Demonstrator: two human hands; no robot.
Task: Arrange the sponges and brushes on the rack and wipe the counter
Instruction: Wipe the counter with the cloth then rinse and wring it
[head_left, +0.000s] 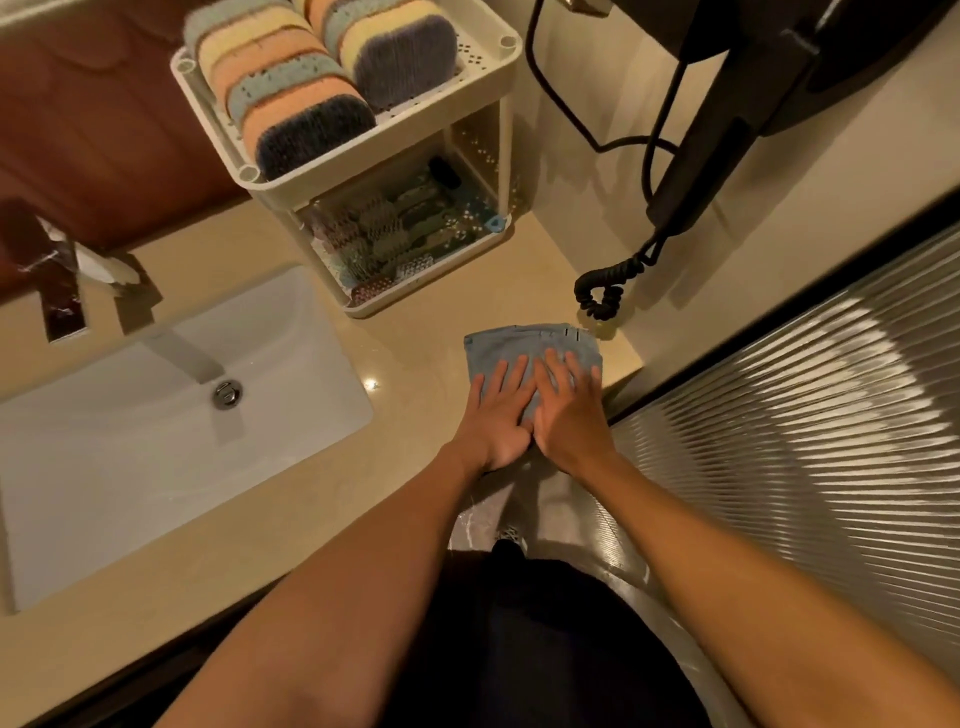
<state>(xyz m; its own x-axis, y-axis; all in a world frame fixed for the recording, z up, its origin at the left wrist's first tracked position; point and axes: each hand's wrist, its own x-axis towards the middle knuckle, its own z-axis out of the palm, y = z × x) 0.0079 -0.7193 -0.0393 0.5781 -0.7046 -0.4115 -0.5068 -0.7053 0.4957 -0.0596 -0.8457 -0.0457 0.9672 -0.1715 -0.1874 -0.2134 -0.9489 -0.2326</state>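
A folded blue cloth (524, 342) lies on the beige counter (415, 358) near its right end. My left hand (496, 415) and my right hand (569, 410) both press flat on the cloth's near half, side by side, fingers spread. Behind it stands a cream two-tier rack (374, 150). Its top tier holds several sponges (280, 88) standing on edge in two rows. Several brushes (395, 234) lie on the lower tier.
A white sink (130, 467) with a drain (227, 393) and a faucet (182, 348) lies to the left. A black hair dryer (727, 130) hangs on the right wall, its coiled cord (605, 291) touching the counter. Ribbed glass (805, 415) borders the right.
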